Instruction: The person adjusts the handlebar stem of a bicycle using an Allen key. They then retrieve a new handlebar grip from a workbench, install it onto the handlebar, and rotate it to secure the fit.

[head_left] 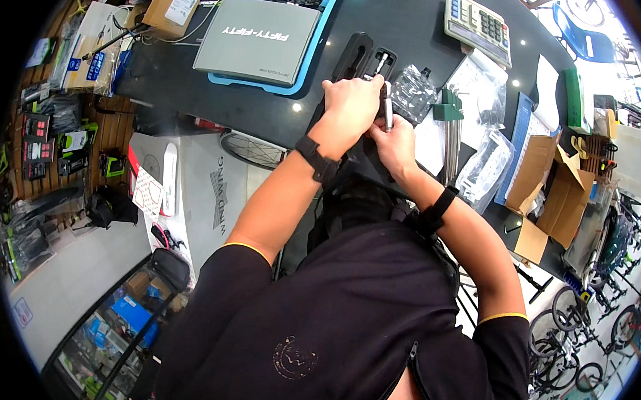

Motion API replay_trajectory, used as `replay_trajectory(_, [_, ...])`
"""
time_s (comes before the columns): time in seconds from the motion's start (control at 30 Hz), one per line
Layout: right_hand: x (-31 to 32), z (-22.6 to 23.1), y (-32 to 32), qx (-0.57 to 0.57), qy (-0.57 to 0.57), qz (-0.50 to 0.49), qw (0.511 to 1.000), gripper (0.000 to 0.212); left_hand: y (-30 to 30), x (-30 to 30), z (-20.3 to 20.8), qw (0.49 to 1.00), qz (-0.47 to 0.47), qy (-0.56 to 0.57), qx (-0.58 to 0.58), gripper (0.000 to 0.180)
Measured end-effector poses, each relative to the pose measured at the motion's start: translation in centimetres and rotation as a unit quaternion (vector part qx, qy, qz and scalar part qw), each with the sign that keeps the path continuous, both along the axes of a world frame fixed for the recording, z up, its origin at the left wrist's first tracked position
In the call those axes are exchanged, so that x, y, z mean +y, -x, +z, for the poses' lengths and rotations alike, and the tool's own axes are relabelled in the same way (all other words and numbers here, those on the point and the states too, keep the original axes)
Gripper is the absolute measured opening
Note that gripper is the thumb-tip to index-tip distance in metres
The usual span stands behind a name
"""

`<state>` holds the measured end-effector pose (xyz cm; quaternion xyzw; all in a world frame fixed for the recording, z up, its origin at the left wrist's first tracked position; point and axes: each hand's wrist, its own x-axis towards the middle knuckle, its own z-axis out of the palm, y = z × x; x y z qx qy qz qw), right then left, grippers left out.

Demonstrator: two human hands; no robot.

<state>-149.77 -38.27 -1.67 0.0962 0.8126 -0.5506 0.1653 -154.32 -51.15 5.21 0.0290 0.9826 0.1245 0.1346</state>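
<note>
At the table's near edge an open black case (353, 55) lies with a silver rod-shaped piece (381, 61) in its tray. Over the near end of this case, my left hand (352, 104) is closed, its fingers curled down around it; what lies under the palm is hidden. Just to the right and nearer me, my right hand (397, 146) pinches a silver cylindrical tool (388, 108) with a dark band. The tool stands roughly upright, its upper end beside my left fingertips. A clear plastic bag with dark parts (415, 93) lies right of the case.
Left on the dark table (267, 117), a grey box (253, 41) sits in a blue tray (290, 90). To the right are a calculator (479, 29), a green-ended holder of metal rods (451, 109), plastic bags (483, 169), a blue ruler (517, 149) and an open cardboard box (553, 187).
</note>
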Motion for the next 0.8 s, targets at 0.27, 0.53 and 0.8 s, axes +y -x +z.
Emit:
replay_trajectory(0.27, [-0.3,0.1,0.2,0.004,0.02,-0.007,1.0,0.021,1.3,0.8,-0.1,0.999,-0.017,0.051,-0.008,0.028])
replay_trajectory(0.53, [1.5,3.4,0.8,-0.116,0.239,0.007,0.964,0.018,0.6,0.3,-3.8,0.97,-0.032,0.052,0.234,0.018])
replay_trajectory(0.8, [7.3,10.4,1.2,-0.23,0.539,0.07,0.807,0.062,0.0,-0.2,-5.1,0.932,-0.065,0.033,0.355,0.009])
